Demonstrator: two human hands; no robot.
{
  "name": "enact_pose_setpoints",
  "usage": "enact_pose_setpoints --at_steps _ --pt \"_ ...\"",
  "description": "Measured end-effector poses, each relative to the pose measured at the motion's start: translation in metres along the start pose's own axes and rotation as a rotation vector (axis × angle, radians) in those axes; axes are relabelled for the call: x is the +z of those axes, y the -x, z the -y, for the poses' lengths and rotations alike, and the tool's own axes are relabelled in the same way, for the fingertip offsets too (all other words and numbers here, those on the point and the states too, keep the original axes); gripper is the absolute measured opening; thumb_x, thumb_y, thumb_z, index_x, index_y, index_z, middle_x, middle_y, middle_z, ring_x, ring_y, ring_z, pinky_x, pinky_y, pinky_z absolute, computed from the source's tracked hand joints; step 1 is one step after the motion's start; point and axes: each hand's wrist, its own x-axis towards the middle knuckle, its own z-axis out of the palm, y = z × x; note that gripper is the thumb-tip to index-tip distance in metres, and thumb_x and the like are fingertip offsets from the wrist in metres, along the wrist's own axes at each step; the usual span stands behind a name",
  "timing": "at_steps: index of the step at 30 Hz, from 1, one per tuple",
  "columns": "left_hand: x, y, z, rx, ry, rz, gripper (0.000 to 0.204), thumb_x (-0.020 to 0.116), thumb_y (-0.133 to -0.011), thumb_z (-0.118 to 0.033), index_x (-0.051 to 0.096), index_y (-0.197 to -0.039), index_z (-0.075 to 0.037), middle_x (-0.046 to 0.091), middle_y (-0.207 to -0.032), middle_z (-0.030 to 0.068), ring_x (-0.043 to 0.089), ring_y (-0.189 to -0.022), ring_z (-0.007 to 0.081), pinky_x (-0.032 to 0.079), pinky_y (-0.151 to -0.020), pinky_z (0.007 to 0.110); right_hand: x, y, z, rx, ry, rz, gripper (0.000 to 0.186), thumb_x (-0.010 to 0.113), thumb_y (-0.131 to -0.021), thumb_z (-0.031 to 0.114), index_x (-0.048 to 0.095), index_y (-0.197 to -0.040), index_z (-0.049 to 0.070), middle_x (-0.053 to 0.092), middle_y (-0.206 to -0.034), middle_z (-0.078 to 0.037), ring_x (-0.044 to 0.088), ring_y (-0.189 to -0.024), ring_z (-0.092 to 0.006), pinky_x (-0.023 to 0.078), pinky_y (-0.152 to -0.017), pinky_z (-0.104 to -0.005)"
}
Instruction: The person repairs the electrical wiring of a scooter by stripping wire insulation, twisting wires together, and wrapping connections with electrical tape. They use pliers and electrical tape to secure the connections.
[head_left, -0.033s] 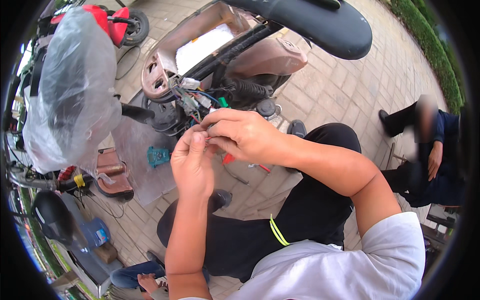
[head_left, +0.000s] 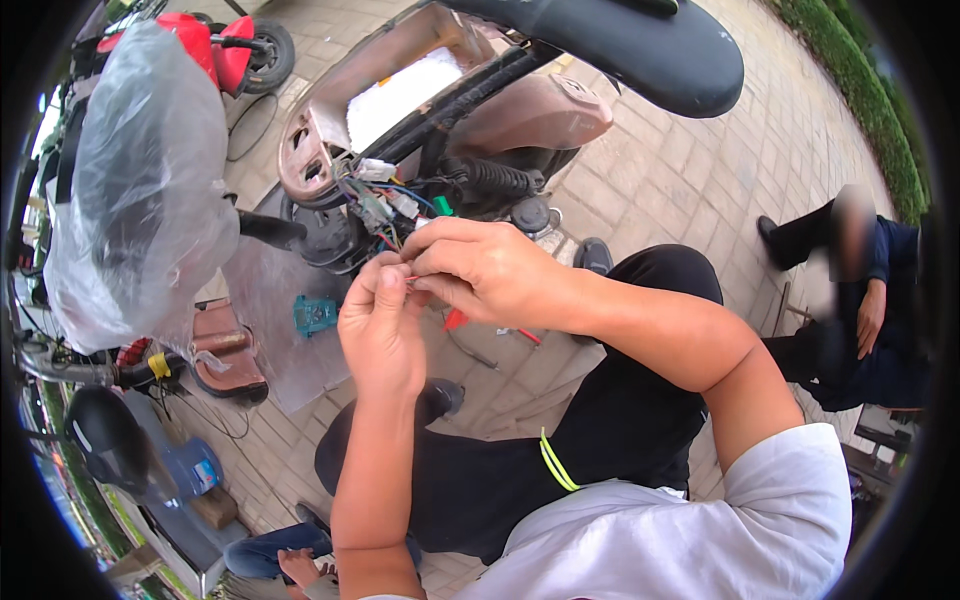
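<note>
Just below a bundle of coloured wires and white connectors (head_left: 385, 195) on a partly stripped scooter, my left hand (head_left: 382, 335) and my right hand (head_left: 490, 270) meet at their fingertips. Both are closed in a pinch on a thin red wire (head_left: 413, 278), whose end is hidden by the fingers. A green connector (head_left: 442, 206) sits above my right hand. A teal plastic object (head_left: 314, 316) lies on a plastic sheet to the left of my left hand. Red-handled tools (head_left: 526, 336) lie on the paving under my right forearm.
A scooter seat (head_left: 650, 55) is at the top, and a plastic-wrapped part (head_left: 135, 180) at the left, above a brown panel (head_left: 225, 370) and a blue water jug (head_left: 190, 470). A seated person (head_left: 880, 350) is at the right, another person's legs (head_left: 250, 550) at the lower left. A hedge (head_left: 890, 130) borders the paving.
</note>
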Motion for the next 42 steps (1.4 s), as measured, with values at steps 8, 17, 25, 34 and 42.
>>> enact_pose_setpoints --at_steps 8,17,25,34,42 --pt "0.021 0.0 0.004 0.181 -0.499 0.087 0.031 0.066 -0.098 -0.016 0.065 -0.121 0.004 0.069 -0.114 0.0086 0.063 -0.097 0.0121 0.052 -0.086 0.026 -0.022 -0.002 0.009 0.594 -0.829 -0.107 0.015 0.069 -0.094 0.01 0.069 -0.098 -0.004 0.071 -0.092 -0.007 0.066 -0.082 -0.0113 0.054 -0.071 -0.0282" --pt "0.007 0.002 0.007 0.048 -0.693 0.122 0.016 0.066 -0.098 -0.015 0.068 -0.101 0.001 0.063 -0.08 -0.0005 0.054 -0.068 0.0067 0.045 -0.061 0.023 -0.027 -0.01 0.005 0.582 -1.032 -0.267 0.012 0.067 -0.095 0.011 0.067 -0.095 -0.001 0.066 -0.077 -0.006 0.06 -0.065 -0.0115 0.049 -0.06 -0.0263" --pt "0.005 -0.067 -0.03 0.565 -0.615 -0.105 0.022 0.068 -0.092 -0.002 0.066 -0.114 0.004 0.063 -0.102 0.0036 0.06 -0.088 0.0087 0.051 -0.077 0.024 -0.009 -0.064 0.006 0.183 0.016 -0.368 0.017 0.065 -0.088 0.01 0.069 -0.095 -0.005 0.069 -0.077 -0.019 0.069 -0.068 -0.0269 0.052 -0.064 -0.0373" --pt "-0.002 -0.084 -0.032 0.628 -0.639 -0.011 0.031 0.069 -0.09 0.001 0.066 -0.12 0.001 0.061 -0.106 0.0033 0.058 -0.083 0.0077 0.05 -0.072 0.022 0.001 -0.075 0.001 0.088 0.324 -0.247 0.011 0.066 -0.087 0.009 0.067 -0.09 -0.002 0.067 -0.075 -0.022 0.067 -0.073 -0.0409 0.053 -0.067 -0.047" --pt "0.001 -0.086 -0.033 0.66 -0.689 0.016 0.027 0.069 -0.091 -0.001 0.069 -0.118 0.0 0.062 -0.103 0.002 0.057 -0.08 0.0073 0.049 -0.07 0.022 0.0 -0.077 -0.007 -0.092 0.396 -0.307 0.008 0.068 -0.083 0.009 0.069 -0.084 0.001 0.066 -0.077 -0.016 0.066 -0.072 -0.037 0.054 -0.066 -0.0439"
